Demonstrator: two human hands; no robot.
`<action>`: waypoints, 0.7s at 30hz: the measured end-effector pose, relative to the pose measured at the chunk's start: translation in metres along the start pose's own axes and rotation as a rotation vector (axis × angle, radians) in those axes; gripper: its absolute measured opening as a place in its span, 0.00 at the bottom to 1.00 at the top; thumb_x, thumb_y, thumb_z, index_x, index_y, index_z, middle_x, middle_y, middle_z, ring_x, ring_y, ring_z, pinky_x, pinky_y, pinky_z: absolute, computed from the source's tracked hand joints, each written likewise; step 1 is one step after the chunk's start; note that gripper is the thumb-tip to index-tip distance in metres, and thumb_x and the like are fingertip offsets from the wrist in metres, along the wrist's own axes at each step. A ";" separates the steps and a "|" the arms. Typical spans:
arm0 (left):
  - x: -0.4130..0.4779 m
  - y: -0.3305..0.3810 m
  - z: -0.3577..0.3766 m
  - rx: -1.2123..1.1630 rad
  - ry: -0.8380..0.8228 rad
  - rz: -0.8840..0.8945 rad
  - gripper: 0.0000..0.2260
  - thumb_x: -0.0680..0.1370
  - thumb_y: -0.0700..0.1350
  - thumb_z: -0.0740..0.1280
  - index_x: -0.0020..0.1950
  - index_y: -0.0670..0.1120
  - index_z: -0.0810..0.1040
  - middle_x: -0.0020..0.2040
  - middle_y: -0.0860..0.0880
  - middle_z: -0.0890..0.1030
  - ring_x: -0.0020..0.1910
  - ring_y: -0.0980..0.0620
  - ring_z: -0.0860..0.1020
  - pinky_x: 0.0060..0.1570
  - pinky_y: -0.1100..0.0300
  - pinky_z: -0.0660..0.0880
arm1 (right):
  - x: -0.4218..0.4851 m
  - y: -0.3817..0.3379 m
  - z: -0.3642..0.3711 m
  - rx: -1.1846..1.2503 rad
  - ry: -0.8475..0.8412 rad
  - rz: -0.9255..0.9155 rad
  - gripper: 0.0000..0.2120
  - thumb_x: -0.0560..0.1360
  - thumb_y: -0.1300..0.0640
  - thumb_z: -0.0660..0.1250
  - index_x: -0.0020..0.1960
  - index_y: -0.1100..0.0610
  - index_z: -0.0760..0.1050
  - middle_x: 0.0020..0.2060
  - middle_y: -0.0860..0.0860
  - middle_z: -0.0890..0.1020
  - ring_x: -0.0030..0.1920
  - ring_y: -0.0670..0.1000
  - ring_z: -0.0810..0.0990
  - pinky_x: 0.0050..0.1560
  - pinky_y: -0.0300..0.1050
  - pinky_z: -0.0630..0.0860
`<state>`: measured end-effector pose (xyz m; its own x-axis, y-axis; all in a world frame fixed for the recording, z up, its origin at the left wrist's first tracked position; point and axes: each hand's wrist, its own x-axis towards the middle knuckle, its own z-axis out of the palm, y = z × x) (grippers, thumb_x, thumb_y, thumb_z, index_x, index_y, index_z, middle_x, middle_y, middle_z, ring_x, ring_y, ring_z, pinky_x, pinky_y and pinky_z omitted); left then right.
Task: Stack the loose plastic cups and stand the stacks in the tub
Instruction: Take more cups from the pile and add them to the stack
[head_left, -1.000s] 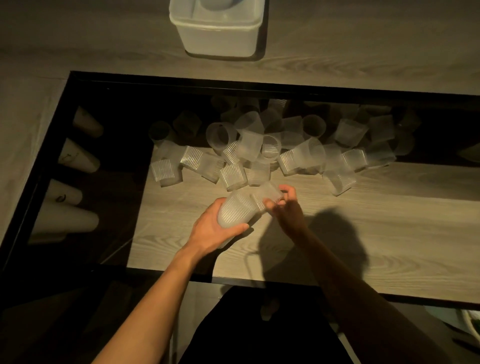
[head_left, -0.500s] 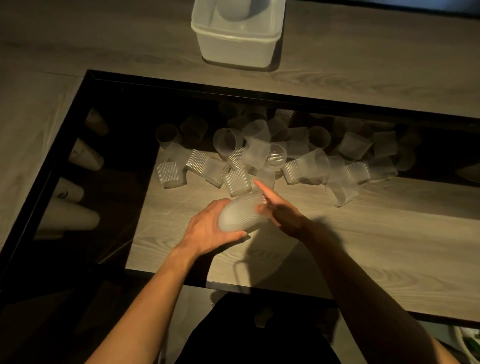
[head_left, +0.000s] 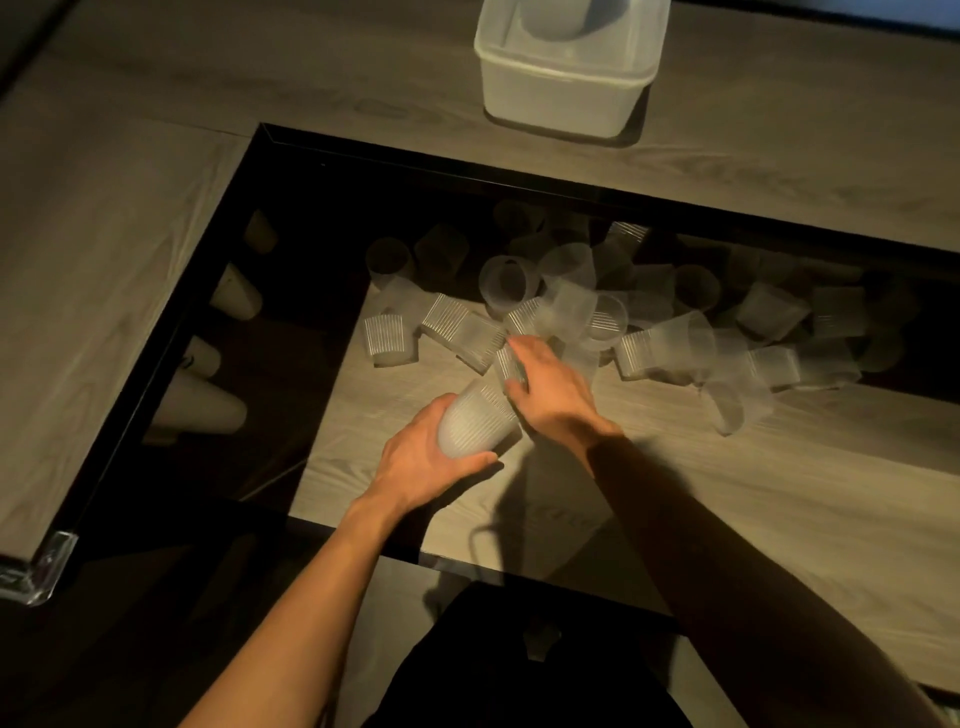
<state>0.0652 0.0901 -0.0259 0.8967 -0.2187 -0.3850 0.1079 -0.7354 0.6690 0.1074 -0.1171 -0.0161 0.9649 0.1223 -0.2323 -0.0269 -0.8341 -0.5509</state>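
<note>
Frosted plastic stack (head_left: 478, 421): ribbed and a denser white than the single cups, so I judge several are nested. It is held low over the table (head_left: 727, 493). Its long axis slants from a closed end nearest the person to an open mouth facing away and to the right.
Left hand (head_left: 421, 457): wrapped round the stack's closed end, thumb along the near side, fingers curled round the far side.
Right hand (head_left: 550, 395): just beyond the stack's mouth. Forefinger and thumb curve about one loose cup, apparently pinching it; the blur leaves some doubt.
Next cup (head_left: 511, 364): directly beyond the stack's mouth, touching it or nearly so. I cannot tell which end faces the stack.
Pile (head_left: 654, 338): many loose cups on their sides, beyond the stack and spreading to its right.
Tub (head_left: 561, 98): well beyond the stack, past the pile. One finished stack (head_left: 556, 18) stands in it.
Deciding relation: the next cup sits almost on the stack's axis, off the open end. The right hand is nearer to it, and the left only has to present the mouth.
Requirement (judged): bring the cup in base first and in line with that axis; if skewed, the rim would probably catch.
Progress (judged): early, since most cups are loose.
</note>
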 end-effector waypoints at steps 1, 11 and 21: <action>0.001 -0.002 -0.003 0.007 -0.007 -0.004 0.39 0.63 0.71 0.73 0.70 0.60 0.66 0.58 0.59 0.75 0.56 0.54 0.76 0.54 0.53 0.76 | 0.003 0.001 0.002 -0.085 -0.040 0.009 0.27 0.80 0.51 0.64 0.76 0.50 0.61 0.72 0.51 0.67 0.67 0.53 0.73 0.67 0.55 0.72; 0.005 -0.003 0.000 0.017 -0.008 -0.055 0.39 0.63 0.70 0.74 0.69 0.59 0.67 0.58 0.57 0.77 0.54 0.52 0.77 0.54 0.50 0.78 | -0.031 0.006 0.010 0.501 0.109 0.042 0.08 0.80 0.63 0.63 0.43 0.57 0.74 0.34 0.45 0.73 0.34 0.40 0.72 0.42 0.35 0.70; 0.010 0.010 0.010 0.037 -0.038 0.021 0.39 0.63 0.67 0.75 0.70 0.59 0.67 0.59 0.58 0.75 0.55 0.54 0.76 0.55 0.53 0.76 | -0.047 0.049 0.001 0.700 -0.139 -0.032 0.08 0.81 0.63 0.62 0.48 0.53 0.77 0.42 0.45 0.79 0.42 0.42 0.79 0.41 0.36 0.75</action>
<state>0.0705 0.0741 -0.0294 0.8815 -0.2583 -0.3953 0.0724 -0.7533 0.6537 0.0600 -0.1629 -0.0329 0.9270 0.2474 -0.2821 -0.2059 -0.2932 -0.9336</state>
